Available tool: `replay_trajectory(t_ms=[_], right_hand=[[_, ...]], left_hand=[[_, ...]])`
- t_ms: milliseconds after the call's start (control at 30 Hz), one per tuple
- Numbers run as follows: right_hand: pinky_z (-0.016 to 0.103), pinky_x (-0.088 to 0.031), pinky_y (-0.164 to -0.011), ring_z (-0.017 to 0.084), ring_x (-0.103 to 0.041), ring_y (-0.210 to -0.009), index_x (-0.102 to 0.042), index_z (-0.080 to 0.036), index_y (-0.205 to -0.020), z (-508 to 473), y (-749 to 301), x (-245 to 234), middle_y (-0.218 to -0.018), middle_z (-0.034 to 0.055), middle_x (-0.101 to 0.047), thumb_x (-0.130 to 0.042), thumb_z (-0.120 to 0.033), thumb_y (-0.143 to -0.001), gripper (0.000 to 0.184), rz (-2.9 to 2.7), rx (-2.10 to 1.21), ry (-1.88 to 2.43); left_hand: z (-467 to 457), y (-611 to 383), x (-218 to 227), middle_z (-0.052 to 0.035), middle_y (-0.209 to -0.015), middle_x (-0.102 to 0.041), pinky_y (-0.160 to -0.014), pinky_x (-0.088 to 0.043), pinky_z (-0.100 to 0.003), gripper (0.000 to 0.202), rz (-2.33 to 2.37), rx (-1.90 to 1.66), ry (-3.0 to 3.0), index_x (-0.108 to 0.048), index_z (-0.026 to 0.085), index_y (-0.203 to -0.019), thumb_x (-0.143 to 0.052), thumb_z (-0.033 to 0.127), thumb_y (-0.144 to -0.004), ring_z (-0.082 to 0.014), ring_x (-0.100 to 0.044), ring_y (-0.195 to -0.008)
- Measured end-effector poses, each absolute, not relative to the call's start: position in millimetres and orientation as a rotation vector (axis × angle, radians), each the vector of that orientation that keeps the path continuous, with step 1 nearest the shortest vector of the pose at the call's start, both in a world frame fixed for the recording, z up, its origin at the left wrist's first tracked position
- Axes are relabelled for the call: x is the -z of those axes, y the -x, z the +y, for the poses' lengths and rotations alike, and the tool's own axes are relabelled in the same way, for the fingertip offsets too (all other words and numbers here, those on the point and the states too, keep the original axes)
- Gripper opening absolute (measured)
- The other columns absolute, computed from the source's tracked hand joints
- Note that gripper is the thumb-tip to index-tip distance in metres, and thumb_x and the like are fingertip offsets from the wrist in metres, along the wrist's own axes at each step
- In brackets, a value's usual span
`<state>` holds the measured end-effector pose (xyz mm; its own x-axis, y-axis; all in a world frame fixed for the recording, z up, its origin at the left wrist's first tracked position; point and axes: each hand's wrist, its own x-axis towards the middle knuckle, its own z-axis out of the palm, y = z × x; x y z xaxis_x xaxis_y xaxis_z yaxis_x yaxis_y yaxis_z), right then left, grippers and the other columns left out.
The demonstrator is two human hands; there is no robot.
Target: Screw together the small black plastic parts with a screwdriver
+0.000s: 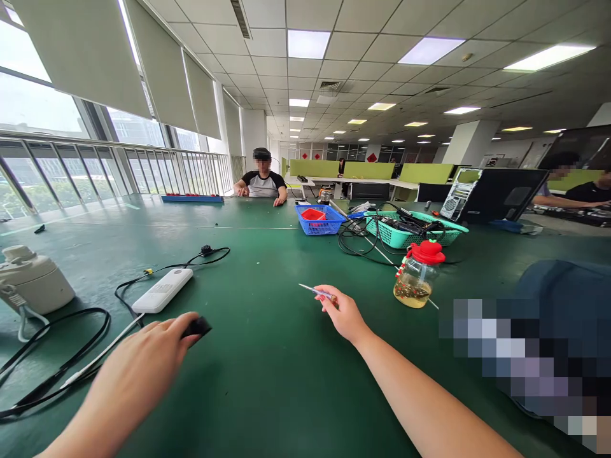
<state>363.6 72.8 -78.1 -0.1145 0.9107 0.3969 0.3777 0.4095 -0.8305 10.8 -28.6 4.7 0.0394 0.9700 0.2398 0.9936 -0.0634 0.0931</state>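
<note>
My left hand [143, 359] reaches over the green table [267, 356] with its fingers closed on a small black object [196, 327] at the fingertips. My right hand [344, 315] is held out further right, pinching a thin screwdriver [316, 292] whose metal tip points left and away. A white power bank [163, 290] with a black cable lies just beyond my left hand. A glass jar with a red lid [419, 275] stands to the right of my right hand.
A white appliance [31, 281] and looped black cables [57, 356] lie at the left. A blue basket [319, 220], a teal basket [405, 230] with cables and a laptop [491, 194] stand further back. One person sits across the table, others at right.
</note>
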Motion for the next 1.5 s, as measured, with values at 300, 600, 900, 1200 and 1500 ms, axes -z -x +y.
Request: replay_trajectory(t_ms=[300, 600, 900, 1200, 1500], right_hand=[[0.031, -0.049, -0.071, 0.017, -0.063, -0.076, -0.066, -0.026, -0.102, 74, -364, 75, -0.093, 0.0021, -0.071, -0.050, -0.027, -0.090, 0.020, -1.993, -0.204, 1.114], [0.037, -0.039, -0.082, 0.018, -0.058, -0.080, -0.062, -0.021, -0.100, 68, -342, 74, -0.086, 0.0035, -0.067, -0.050, -0.013, -0.085, 0.021, -2.186, 0.233, 0.914], [0.040, -0.037, -0.091, 0.018, -0.057, -0.082, -0.061, -0.023, -0.101, 53, -344, 60, -0.088, 0.0025, -0.066, -0.049, -0.015, -0.086, 0.021, -2.174, 0.085, 0.871], [0.048, -0.027, -0.103, 0.019, -0.056, -0.084, -0.059, -0.025, -0.102, 37, -342, 56, -0.081, -0.0006, -0.067, -0.052, -0.016, -0.086, 0.019, -2.338, 0.040, 0.843], [0.049, -0.026, -0.104, 0.018, -0.058, -0.084, -0.060, -0.025, -0.101, 35, -344, 54, -0.082, -0.0001, -0.068, -0.052, -0.015, -0.087, 0.019, -2.275, 0.089, 0.912]], left_hand=[[86, -140, 20, -0.0080, -0.099, -0.070, -0.078, -0.046, -0.035, 0.025, -1.538, 0.158, 2.663, -0.060, 0.023, -0.107, -0.042, 0.020, -0.091, -0.0256, -0.062, -0.095], [122, -142, 50, -0.0109, -0.106, -0.070, -0.089, -0.047, -0.040, 0.043, -1.680, 0.452, 2.643, -0.049, 0.020, -0.131, -0.050, 0.030, -0.089, -0.0282, -0.061, -0.104], [129, -126, 59, -0.0038, -0.113, -0.070, -0.099, -0.045, -0.039, 0.055, -1.828, 0.844, 2.932, -0.052, 0.025, -0.129, -0.059, 0.020, -0.075, -0.0245, -0.058, -0.110], [126, -130, 59, -0.0056, -0.107, -0.070, -0.092, -0.050, -0.036, 0.045, -1.822, 0.824, 2.903, -0.063, 0.026, -0.120, -0.057, 0.024, -0.075, -0.0235, -0.062, -0.102], [127, -130, 58, -0.0031, -0.104, -0.072, -0.087, -0.050, -0.036, 0.042, -1.836, 0.803, 2.905, -0.065, 0.026, -0.117, -0.057, 0.027, -0.076, -0.0230, -0.063, -0.096]])
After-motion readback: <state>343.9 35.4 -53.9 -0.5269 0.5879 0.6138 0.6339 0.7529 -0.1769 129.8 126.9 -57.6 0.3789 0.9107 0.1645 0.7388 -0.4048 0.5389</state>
